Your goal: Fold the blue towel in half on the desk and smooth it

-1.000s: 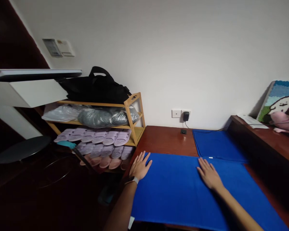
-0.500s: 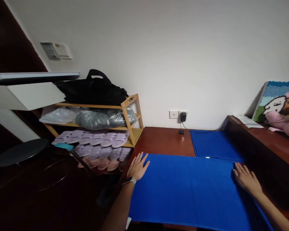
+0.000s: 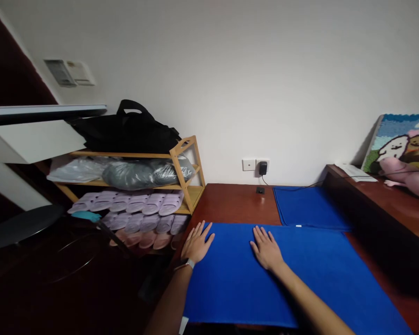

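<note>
A blue cloth (image 3: 237,284) lies spread out flat on the reddish-brown wooden table (image 3: 230,202). My left hand (image 3: 197,244), with a watch at the wrist, rests flat at the cloth's far left corner, fingers spread. On the cloth near the middle of its far edge lies my right hand (image 3: 267,249), open, palm down. Neither hand grips anything. Behind the cloth's right part sits a second blue cloth (image 3: 307,204), folded, close to the far edge of the first. A small white tag (image 3: 298,226) shows between the two.
Left of the table stands a wooden rack (image 3: 183,170) with a black bag (image 3: 125,130) on top and lilac slippers (image 3: 146,202) below. A dark raised ledge (image 3: 370,223) bounds the right side, bearing a pink plush toy (image 3: 405,177). A plugged-in adapter (image 3: 263,168) trails a thin cable.
My right hand has moved left from the cloth's far right corner to near the middle of its far edge. My left hand stays at the left corner. The view has shifted slightly.
</note>
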### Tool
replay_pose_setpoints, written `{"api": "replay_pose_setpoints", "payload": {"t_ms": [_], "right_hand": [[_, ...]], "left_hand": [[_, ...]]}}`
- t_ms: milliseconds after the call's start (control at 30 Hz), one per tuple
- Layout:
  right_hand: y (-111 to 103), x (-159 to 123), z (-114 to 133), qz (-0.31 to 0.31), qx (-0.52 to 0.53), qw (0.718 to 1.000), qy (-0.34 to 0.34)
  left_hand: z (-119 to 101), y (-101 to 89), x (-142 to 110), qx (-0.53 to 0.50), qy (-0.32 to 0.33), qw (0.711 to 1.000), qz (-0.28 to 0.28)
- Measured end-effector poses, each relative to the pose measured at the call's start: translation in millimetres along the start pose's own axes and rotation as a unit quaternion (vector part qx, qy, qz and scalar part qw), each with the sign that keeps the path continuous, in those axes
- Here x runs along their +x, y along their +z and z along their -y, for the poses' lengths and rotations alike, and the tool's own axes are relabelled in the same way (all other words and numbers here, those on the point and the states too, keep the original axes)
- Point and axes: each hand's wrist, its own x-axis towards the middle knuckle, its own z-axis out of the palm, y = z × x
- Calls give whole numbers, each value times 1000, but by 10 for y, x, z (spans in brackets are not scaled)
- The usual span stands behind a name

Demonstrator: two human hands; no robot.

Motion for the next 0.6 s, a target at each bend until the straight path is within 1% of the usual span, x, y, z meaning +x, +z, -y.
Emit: {"api": "replay_pose_setpoints", "payload": {"t_ms": [33,67,100,233,300,333,367,400,433,467,500,533,567,600], "right_hand": [[0,-21,-170,-9,-11,1000,20],[-11,-65,-400,-18,-23,999,44],[-31,-132,-681,-28,-36,996,79],[-194,-536,-2047,-64,-61,974,208],[-308,-729,-2651,-84,-56,960,261],[-363,-801,-2877,-85,-49,955,279],[-410,-852,-3034,-87,-44,954,285],[-445,-878,-3113,-93,-43,952,287],[-466,-881,-3108,-104,-45,952,284],[-471,-862,-3018,-120,-51,954,271],[-462,-824,-2844,-139,-58,956,250],[-440,-772,-2595,-156,-63,960,225],[-406,-712,-2281,-164,-64,968,178],[-363,-648,-1917,-167,-56,974,139]], "left_hand": [[7,12,2,-1,0,1000,-1],[15,24,4,-3,1,1000,-2],[21,36,6,-5,2,1000,-4],[29,62,8,-17,10,1000,-7],[22,58,7,-17,9,1000,-6],[17,53,6,-16,6,1000,-4],[13,48,6,-14,4,1000,-3],[10,43,6,-13,2,1000,-1],[9,39,6,-12,1,1000,1],[9,36,7,-11,1,1000,2],[11,36,8,-12,2,1000,1],[15,37,10,-13,4,1000,0],[19,39,12,-14,5,1000,-2],[22,41,14,-14,5,1000,-4]]}}
